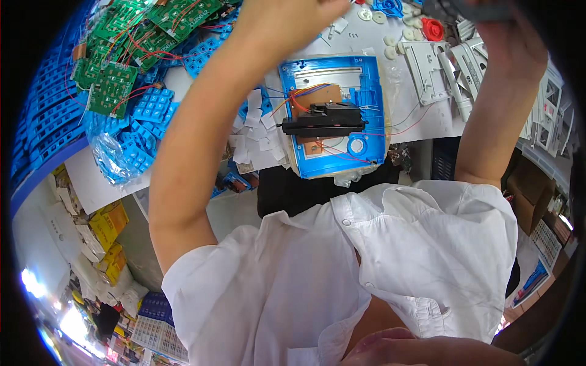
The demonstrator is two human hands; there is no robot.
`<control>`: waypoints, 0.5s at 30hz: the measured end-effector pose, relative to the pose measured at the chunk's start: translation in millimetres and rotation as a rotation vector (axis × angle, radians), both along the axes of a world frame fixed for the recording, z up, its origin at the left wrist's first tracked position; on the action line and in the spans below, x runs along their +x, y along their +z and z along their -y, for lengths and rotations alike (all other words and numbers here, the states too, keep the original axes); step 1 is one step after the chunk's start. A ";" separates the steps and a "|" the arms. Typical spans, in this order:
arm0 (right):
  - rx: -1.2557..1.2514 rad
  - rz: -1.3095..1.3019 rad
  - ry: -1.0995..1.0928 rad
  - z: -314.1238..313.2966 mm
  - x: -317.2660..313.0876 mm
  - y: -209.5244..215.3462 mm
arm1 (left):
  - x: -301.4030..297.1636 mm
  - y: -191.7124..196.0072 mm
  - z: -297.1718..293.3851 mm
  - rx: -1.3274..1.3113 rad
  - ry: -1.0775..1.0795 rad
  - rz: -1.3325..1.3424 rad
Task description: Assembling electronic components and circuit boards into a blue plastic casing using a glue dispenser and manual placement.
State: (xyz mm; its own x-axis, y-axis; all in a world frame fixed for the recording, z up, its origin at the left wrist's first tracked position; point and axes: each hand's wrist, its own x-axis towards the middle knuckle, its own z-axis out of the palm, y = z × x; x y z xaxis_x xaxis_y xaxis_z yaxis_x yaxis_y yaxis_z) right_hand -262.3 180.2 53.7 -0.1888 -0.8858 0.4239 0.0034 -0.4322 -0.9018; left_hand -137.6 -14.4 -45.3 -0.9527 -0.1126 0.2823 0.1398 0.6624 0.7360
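Observation:
My left hand [293,23] reaches to the top edge, above the blue casing; its fingers are mostly cut off there. At the upper right my right hand [511,39] is closed around a dark grey object [467,10], whose kind I cannot make out. Below and between the hands lies an open blue plastic casing [378,97], inner side up. A black mechanism [323,122] sits across its middle, apart from both hands. Coloured wires [305,93] run over a brown board [326,94] inside the casing.
Green circuit boards [113,85] with red wires pile up at the far left, over blue keypad pieces [149,107]. White paper pieces [259,131] lie left of the casing. White plastic parts [427,70], a red knob [433,29] and small white wheels [390,41] lie to the right.

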 end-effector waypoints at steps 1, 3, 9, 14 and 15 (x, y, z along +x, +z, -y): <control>-0.026 0.008 0.081 1.2 -1.7 -6.7 | 17.0 13.4 -4.1 0.093 -0.018 0.005; -0.078 0.031 0.268 6.5 -4.8 -20.1 | 58.7 10.6 -12.0 -0.006 -0.068 -0.231; -0.033 0.063 0.243 8.1 64.7 -33.0 | 121.9 -14.7 -37.2 -0.085 0.066 -0.291; -0.021 0.029 0.086 0.1 90.2 -28.0 | 132.9 -16.5 -40.3 -0.050 0.133 -0.307; -0.026 0.038 0.082 -0.6 89.6 -27.1 | 132.7 -17.0 -40.9 -0.055 0.138 -0.319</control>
